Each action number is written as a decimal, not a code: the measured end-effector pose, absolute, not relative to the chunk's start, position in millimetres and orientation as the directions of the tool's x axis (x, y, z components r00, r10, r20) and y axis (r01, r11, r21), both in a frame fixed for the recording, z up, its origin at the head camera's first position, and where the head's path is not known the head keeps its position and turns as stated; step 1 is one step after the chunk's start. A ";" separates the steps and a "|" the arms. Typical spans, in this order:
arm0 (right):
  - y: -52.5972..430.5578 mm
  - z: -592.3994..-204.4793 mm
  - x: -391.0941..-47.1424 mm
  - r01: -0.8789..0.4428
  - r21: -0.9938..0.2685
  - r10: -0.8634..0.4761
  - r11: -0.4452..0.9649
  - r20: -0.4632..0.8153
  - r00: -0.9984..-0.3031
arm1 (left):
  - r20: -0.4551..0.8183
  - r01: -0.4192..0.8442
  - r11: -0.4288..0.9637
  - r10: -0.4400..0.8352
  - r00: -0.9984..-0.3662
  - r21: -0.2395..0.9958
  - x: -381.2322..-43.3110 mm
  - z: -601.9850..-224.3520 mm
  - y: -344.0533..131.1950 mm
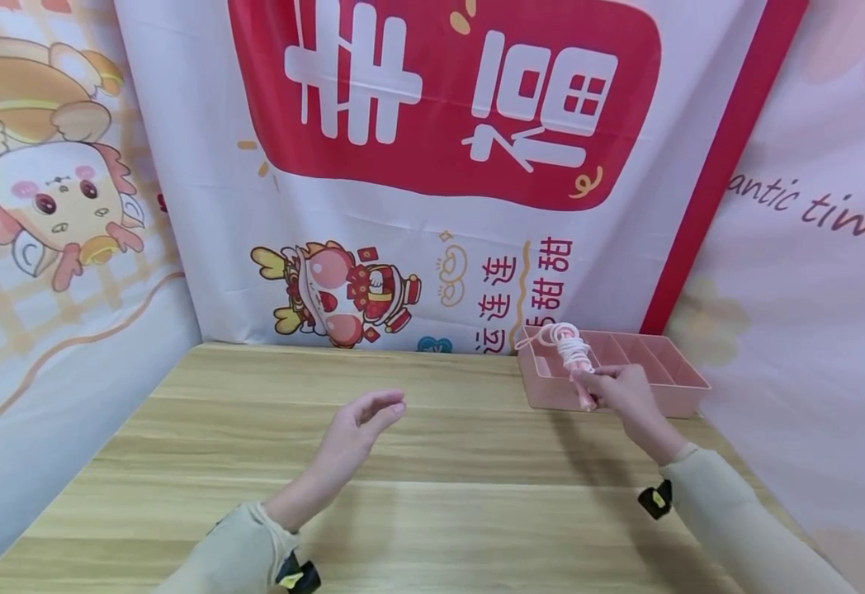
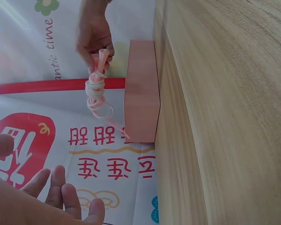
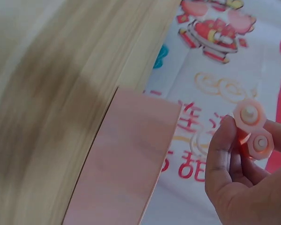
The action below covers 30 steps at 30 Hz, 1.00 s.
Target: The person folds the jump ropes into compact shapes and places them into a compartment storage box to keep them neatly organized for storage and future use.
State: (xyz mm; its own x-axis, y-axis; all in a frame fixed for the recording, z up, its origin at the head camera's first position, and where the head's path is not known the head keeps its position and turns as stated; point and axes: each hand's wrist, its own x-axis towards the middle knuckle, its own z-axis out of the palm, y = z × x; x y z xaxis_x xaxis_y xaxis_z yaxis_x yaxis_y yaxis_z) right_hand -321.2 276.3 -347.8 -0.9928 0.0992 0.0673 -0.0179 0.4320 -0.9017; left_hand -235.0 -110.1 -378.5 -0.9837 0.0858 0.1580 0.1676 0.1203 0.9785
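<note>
A jump rope (image 1: 572, 350) with pink handles and a white cord wound around them is held up over the left end of a pink organizer box (image 1: 679, 401). My right hand (image 1: 623, 399) pinches it by the handles. In the right wrist view, the two handle ends (image 3: 249, 113) point toward the camera between thumb and fingers. A loose loop of cord (image 2: 105, 112) hangs at the far end of the bundle in the left wrist view. My left hand (image 1: 349, 431) hovers over the table to the left, holding nothing, its fingers loosely bent.
The pink box has several compartments and stands at the back right of the wood-grain table (image 1: 254, 429). Behind the table hangs a printed cloth (image 1: 217, 272), with further printed cloths (image 1: 774, 330) at both sides.
</note>
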 end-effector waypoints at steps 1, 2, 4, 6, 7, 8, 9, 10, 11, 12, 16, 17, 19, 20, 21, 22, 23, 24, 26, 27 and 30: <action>276.7 -348.0 -324.2 -0.009 -0.904 0.107 0.428 0.060 -0.992 | 0.154 0.164 0.119 0.087 -0.984 0.979 -234.9 -379.4 -110.5; 277.4 -348.1 -326.6 -0.001 -0.908 0.116 0.419 0.054 -0.992 | 0.149 0.159 0.118 0.088 -0.985 0.980 -234.9 -380.5 -111.0; 278.7 -347.2 -329.0 0.014 -0.920 0.142 0.392 0.045 -0.989 | 0.144 0.154 0.113 0.093 -0.985 0.982 -234.7 -382.4 -112.1; 279.8 -344.9 -328.1 0.024 -0.931 0.167 0.365 0.040 -0.985 | 0.141 0.151 0.111 0.094 -0.986 0.982 -234.2 -383.4 -113.3; 280.3 -343.9 -327.3 0.030 -0.936 0.185 0.351 0.038 -0.982 | 0.142 0.152 0.110 0.093 -0.985 0.982 -234.2 -383.8 -113.9; 280.8 -342.8 -326.5 0.035 -0.936 0.204 0.350 0.040 -0.978 | 0.147 0.157 0.107 0.093 -0.985 0.982 -234.2 -383.7 -114.4; 280.6 -341.5 -325.1 0.036 -0.937 0.218 0.348 0.044 -0.975 | 0.153 0.162 0.105 0.092 -0.984 0.981 -234.4 -383.6 -115.1; 280.5 -340.4 -323.9 0.035 -0.936 0.227 0.350 0.048 -0.973 | 0.157 0.166 0.103 0.090 -0.983 0.981 -234.5 -383.2 -115.7; 280.1 -339.8 -323.1 0.032 -0.936 0.234 0.351 0.055 -0.971 | 0.158 0.167 0.102 0.086 -0.984 0.981 -234.7 -382.7 -116.2; 279.7 -339.6 -323.0 0.026 -0.936 0.237 0.352 0.062 -0.969 | 0.163 0.171 0.101 0.085 -0.983 0.980 -235.0 -382.2 -116.8; 277.4 -340.3 -323.7 0.014 -0.927 0.227 0.374 0.077 -0.971 | 0.160 0.169 0.099 0.087 -0.983 0.981 -235.8 -381.2 -118.1; 277.2 -340.7 -324.6 0.017 -0.923 0.223 0.385 0.076 -0.972 | 0.159 0.168 0.101 0.090 -0.983 0.981 -235.9 -380.9 -118.0; 277.1 -341.8 -326.9 0.025 -0.910 0.202 0.413 0.065 -0.977 | 0.156 0.166 0.105 0.094 -0.983 0.980 -236.1 -381.0 -117.8; 276.9 -342.4 -328.3 0.027 -0.901 0.186 0.432 0.060 -0.981 | 0.155 0.165 0.106 0.094 -0.983 0.981 -236.1 -381.3 -117.7; 276.6 -343.1 -330.2 0.031 -0.894 0.172 0.446 0.052 -0.984 | 0.156 0.165 0.107 0.093 -0.983 0.980 -236.1 -381.5 -117.5; 276.5 -344.0 -332.6 0.031 -0.885 0.156 0.465 0.047 -0.987 | 0.157 0.167 0.109 0.091 -0.983 0.980 -236.3 -382.0 -117.3; 275.9 -344.6 -335.1 0.035 -0.875 0.145 0.483 0.041 -0.989 | 0.157 0.167 0.110 0.089 -0.984 0.980 -236.5 -382.4 -117.1; 275.3 -345.3 -338.2 0.034 -0.866 0.133 0.499 0.038 -0.990 | 0.159 0.168 0.110 0.088 -0.983 0.980 -236.6 -382.9 -116.9; 273.7 -346.7 -345.6 0.025 -0.838 0.119 0.544 0.047 -0.992 | 0.161 0.170 0.108 0.089 -0.983 0.979 -237.1 -383.7 -116.3; 273.0 -347.2 -349.7 0.026 -0.823 0.114 0.567 0.047 -0.992 | 0.159 0.168 0.106 0.092 -0.983 0.980 -237.2 -383.9 -115.8; 270.3 -346.7 -362.4 0.027 -0.775 0.095 0.632 0.043 -0.995 | 0.152 0.162 0.095 0.105 -0.983 0.982 -237.2 -384.2 -113.9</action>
